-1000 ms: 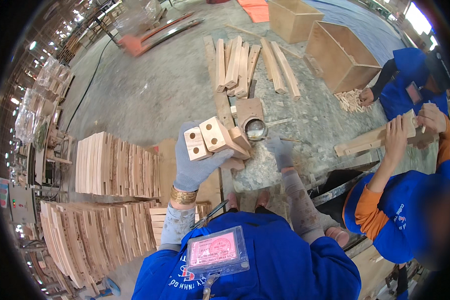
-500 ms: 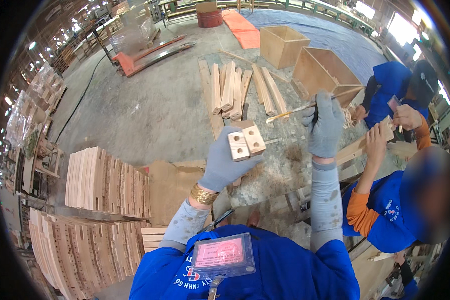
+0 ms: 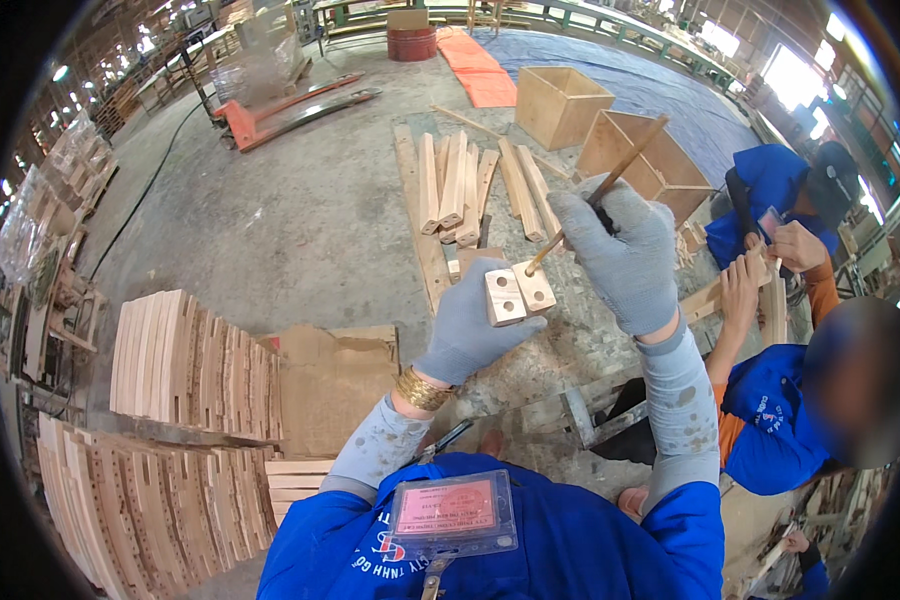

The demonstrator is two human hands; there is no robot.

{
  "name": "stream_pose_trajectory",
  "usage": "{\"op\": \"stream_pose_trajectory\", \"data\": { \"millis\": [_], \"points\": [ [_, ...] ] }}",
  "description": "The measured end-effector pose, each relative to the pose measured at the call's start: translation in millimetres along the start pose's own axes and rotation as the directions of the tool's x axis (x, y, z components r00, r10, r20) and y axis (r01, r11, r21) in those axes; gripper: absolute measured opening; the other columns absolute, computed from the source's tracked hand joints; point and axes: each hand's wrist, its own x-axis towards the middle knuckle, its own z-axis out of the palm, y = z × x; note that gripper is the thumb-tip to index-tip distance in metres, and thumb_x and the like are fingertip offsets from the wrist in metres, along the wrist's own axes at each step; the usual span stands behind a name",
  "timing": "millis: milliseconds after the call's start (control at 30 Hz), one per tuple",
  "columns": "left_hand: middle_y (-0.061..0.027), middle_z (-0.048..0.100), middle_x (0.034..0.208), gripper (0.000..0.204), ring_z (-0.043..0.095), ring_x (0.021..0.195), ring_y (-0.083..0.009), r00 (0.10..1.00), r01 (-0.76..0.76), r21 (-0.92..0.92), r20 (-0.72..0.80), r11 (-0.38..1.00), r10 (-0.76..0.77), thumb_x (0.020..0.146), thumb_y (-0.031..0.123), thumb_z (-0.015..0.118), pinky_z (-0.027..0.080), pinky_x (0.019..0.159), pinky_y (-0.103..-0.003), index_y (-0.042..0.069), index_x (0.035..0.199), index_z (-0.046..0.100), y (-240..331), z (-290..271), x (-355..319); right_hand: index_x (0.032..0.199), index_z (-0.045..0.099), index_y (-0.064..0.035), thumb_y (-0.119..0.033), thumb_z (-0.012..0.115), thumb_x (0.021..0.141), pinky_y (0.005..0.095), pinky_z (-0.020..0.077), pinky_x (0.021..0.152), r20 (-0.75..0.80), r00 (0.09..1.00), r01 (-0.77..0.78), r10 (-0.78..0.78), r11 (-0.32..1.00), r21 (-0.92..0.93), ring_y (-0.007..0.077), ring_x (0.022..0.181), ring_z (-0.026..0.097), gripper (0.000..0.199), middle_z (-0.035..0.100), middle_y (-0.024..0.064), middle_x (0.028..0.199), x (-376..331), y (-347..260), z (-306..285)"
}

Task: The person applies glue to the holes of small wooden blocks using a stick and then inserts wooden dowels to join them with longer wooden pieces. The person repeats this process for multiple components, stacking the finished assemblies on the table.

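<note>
1. Head view: two small wooden blocks (image 3: 518, 293), side by side with holed faces up, are gripped in the gloved left hand (image 3: 470, 325) at centre.
2. A thin stick (image 3: 598, 194) is clenched in the gloved right hand (image 3: 622, 258); its long axis slants up-right, and its lower tip is right at the right-hand block.
3. Half a second ago the stick was held well apart and nearly level.

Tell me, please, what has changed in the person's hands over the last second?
The gloved right hand rose with a thin wooden stick and brought its tip onto the two pale drilled wooden blocks. The gloved left hand still grips those blocks.
</note>
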Motion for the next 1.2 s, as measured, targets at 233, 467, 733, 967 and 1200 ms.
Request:
{"op": "stream_pose_trajectory", "data": {
  "millis": [233, 467, 733, 967, 1200],
  "points": [
    [-0.0057, 0.063, 0.085, 0.054, 0.063, 0.077, -0.0125, 1.0, -0.017, 0.001, 0.001, 1.0, 0.017, 0.062, 0.023, 0.081, 0.051, 0.067, -0.026, 0.006, 0.099, 0.045, 2, -1, 1, 0.061, 0.054, -0.001, -0.019, 0.068, 0.076, 0.0312, 0.0398, 0.042, 0.063, 0.993, 0.104, -0.099, 0.99, -0.097, 0.0228, 0.042, 0.054, 0.028, 0.054, 0.0139, 0.053, 2, 0, 6],
    [-0.0054, 0.062, 0.086, 0.055, 0.062, 0.077, -0.013, 1.0, -0.001, 0.005, 0.026, 1.0, 0.001, 0.062, 0.024, 0.081, 0.05, 0.068, -0.027, 0.007, 0.1, 0.045, 4, 2, 5, 0.063, 0.055, -0.001, -0.021, 0.067, 0.078, 0.0314, 0.039, 0.04, 0.062, 0.997, 0.056, -0.049, 0.992, -0.116, 0.0243, 0.042, 0.054, 0.027, 0.053, 0.0144, 0.052, 3, 4, 2],
    [-0.006, 0.062, 0.09, 0.055, 0.061, 0.08, -0.0129, 1.0, -0.023, 0.033, 0.02, 0.999, 0.022, 0.062, 0.024, 0.081, 0.05, 0.07, -0.027, 0.007, 0.101, 0.046, 1, 4, 10, 0.063, 0.056, 0.0028, -0.017, 0.065, 0.08, 0.0259, 0.0387, 0.04, -0.052, 0.961, -0.273, 0.272, 0.962, -0.005, 0.0105, 0.043, 0.054, 0.027, 0.055, 0.0099, 0.05, 4, -2, -17],
    [-0.0049, 0.061, 0.092, 0.058, 0.06, 0.083, -0.0112, 0.997, 0.058, -0.029, 0.047, 0.998, -0.056, 0.062, 0.023, 0.082, 0.049, 0.073, -0.026, 0.006, 0.104, 0.046, -1, 7, 16, 0.063, 0.055, 0.0004, -0.018, 0.066, 0.078, 0.0309, 0.0387, 0.04, 0.073, 0.991, -0.106, 0.111, 0.992, -0.073, 0.0236, 0.042, 0.054, 0.026, 0.052, 0.0139, 0.05, -3, 5, -11],
    [-0.0051, 0.061, 0.092, 0.058, 0.058, 0.083, -0.0112, 0.997, 0.048, -0.056, 0.061, 0.997, -0.045, 0.061, 0.02, 0.082, 0.049, 0.074, -0.027, 0.005, 0.105, 0.047, 4, 9, 21, 0.066, 0.056, -0.0025, -0.022, 0.065, 0.079, 0.0351, 0.0387, 0.042, 0.182, 0.98, 0.1, -0.076, 0.986, -0.131, 0.0282, 0.045, 0.053, 0.025, 0.05, 0.0131, 0.052, -5, 17, -18]
  ]
}}
